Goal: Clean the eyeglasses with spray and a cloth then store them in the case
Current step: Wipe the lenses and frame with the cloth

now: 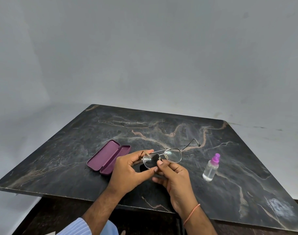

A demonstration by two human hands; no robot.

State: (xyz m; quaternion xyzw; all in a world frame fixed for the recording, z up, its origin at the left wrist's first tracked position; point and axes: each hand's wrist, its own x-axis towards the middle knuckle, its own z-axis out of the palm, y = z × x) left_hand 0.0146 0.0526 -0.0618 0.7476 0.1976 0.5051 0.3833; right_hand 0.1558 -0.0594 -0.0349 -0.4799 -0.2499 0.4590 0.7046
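The open hard-shell eyeglass case (109,157) is plum purple inside and out. The small clear plastic spray bottle (210,167) has a violet-pink nozzle, and the dark marble-patterned tabletop (161,126) carries tan veins.

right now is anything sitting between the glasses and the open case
Nothing visible does. The eyeglasses are held above the table by the left hand and right hand. The open purple case lies just left of them, showing nothing inside. The spray bottle stands on the opposite side.

both hands (128,172) gripping eyeglasses (173,156), purple case (105,158) open
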